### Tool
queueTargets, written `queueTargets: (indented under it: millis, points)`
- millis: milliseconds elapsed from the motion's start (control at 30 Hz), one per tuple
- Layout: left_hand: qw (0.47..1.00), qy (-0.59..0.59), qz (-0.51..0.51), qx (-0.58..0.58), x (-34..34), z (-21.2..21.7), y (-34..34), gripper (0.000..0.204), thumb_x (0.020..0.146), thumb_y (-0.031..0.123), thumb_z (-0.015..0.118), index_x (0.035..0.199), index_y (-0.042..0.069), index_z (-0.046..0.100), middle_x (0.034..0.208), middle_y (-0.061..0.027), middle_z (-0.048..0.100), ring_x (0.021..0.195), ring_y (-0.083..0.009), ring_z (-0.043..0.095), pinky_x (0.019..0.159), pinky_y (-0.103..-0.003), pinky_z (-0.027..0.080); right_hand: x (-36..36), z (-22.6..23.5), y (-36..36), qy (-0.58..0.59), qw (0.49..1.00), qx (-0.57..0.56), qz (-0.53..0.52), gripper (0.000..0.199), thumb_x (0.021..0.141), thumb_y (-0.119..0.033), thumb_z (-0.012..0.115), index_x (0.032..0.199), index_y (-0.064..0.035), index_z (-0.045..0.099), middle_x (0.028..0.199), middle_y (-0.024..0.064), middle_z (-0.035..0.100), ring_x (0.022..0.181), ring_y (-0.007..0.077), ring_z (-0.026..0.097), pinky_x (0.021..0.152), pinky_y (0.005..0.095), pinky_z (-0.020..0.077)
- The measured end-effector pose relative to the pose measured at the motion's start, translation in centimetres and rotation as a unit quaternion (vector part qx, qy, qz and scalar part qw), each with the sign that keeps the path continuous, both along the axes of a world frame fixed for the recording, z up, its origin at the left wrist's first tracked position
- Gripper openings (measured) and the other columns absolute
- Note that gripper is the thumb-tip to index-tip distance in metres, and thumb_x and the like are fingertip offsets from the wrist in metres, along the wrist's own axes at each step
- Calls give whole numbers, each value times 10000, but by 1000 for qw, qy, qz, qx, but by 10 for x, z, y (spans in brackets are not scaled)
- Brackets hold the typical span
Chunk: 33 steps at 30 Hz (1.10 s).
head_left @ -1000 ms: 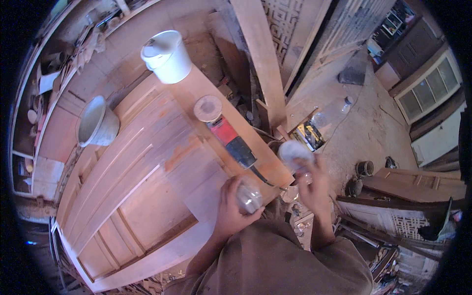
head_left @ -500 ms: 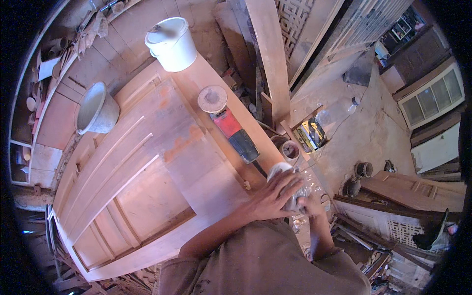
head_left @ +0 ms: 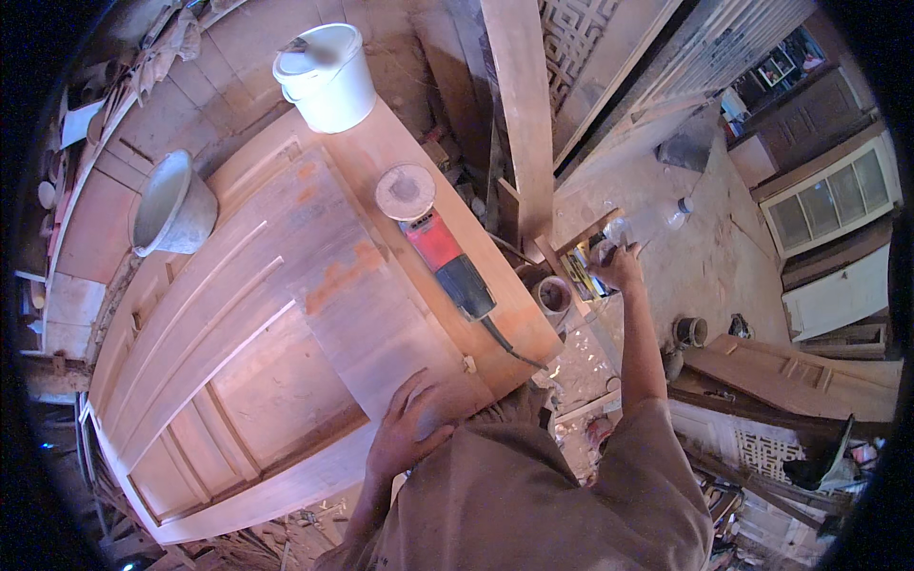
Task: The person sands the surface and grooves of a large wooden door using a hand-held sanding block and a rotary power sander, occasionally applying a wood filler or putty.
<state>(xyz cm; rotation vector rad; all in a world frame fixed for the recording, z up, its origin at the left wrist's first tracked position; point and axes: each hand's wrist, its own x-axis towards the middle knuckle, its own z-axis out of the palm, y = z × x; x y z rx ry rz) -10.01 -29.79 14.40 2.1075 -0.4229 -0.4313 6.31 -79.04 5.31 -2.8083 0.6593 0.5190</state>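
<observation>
The person wears a loose brownish-grey short-sleeved shirt (head_left: 562, 495), its cloth dull and dusty-looking, with soft folds across the shoulders. The sleeves end above the elbows, leaving both forearms bare. The left hand (head_left: 409, 428) and right hand (head_left: 614, 266) are ungloved, without visible rings or watch.

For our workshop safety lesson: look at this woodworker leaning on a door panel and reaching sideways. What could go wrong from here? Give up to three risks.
1. The right hand stretches far off to a box while only the left hand braces on the door; the person may overbalance.
2. The sander lies near the door's edge, its cord hanging over; a snag could pull it off.
3. Scrap around the small can below could trip a foot.
</observation>
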Motion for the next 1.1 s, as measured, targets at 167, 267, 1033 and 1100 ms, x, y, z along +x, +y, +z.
queueTargets:
  millis: [167,267,1033,1100]
  points:
    - [995,-41,52,-70,9,-4,0,634,784,246,784,1316,4,537,1443,-211,441,1335,-382,443,1089,-450,395,-11,-51,-65,-105,994,-12,-22,809,665,-602,762,1095,72,641,1110,261,677,1210,339,570,993,472,468]
    - [993,-38,63,-90,17,-2,-2,615,790,237,776,1304,-8,542,1436,-217,450,1330,-387,447,1093,-446,388,-9,-62,-65,-149,982,-102,49,793,718,-669,681,1077,37,645,1104,196,694,1122,299,606,953,499,462]
    - [973,-109,130,-159,-15,-16,11,552,923,316,648,1364,25,487,1422,-199,443,1338,-352,421,1114,-432,358,10,-47,-65,-21,998,59,15,727,716,-386,788,1272,-8,511,1131,144,612,1043,286,567,954,406,414]
    - [973,-111,120,-163,-17,-15,12,543,923,298,654,1362,25,488,1418,-200,446,1334,-351,425,1112,-433,358,13,-67,-79,-36,997,59,23,672,713,-344,781,1234,-4,527,1090,132,622,980,272,577,881,399,433]
